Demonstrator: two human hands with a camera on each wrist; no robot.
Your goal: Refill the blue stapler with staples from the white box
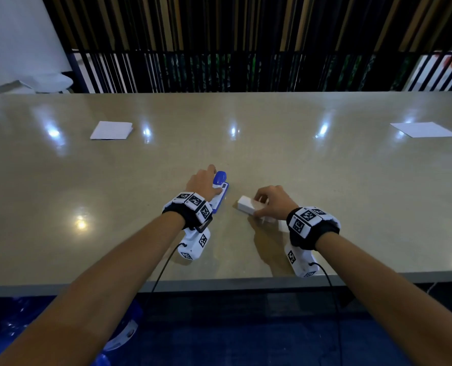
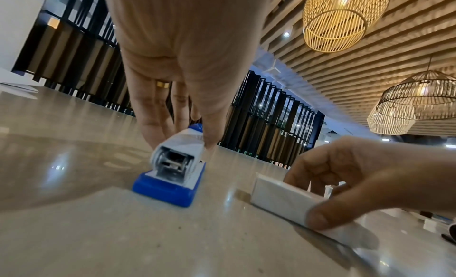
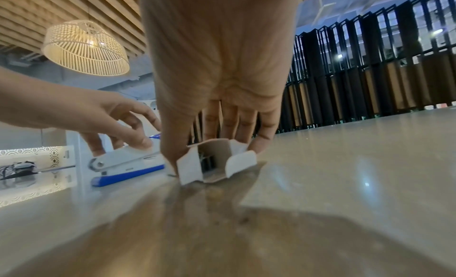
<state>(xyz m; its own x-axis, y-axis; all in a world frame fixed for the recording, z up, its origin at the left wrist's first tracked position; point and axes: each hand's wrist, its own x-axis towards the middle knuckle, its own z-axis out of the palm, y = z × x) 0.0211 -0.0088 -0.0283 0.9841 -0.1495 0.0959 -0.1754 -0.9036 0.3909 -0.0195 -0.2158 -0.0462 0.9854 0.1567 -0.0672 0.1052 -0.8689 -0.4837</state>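
Observation:
The blue and white stapler point(image 1: 220, 192) lies closed on the beige table point(image 1: 325, 167), its rear end facing the left wrist view point(image 2: 172, 164). My left hand point(image 1: 215, 180) grips it from above, thumb on its right side and fingers on its left point(image 2: 181, 137). Just to its right lies the small white box point(image 1: 246, 204). My right hand point(image 1: 259, 206) holds the box between thumb and fingers. In the right wrist view the box point(image 3: 195, 164) shows open end flaps, with staples dimly visible inside. The stapler point(image 3: 123, 164) sits to the box's left there.
A folded white paper point(image 1: 111, 130) lies at the far left of the table and a flat white sheet point(image 1: 424, 129) at the far right. The table's near edge point(image 1: 219, 283) runs just behind my wrists. A dark slatted railing point(image 1: 219, 72) borders the far side.

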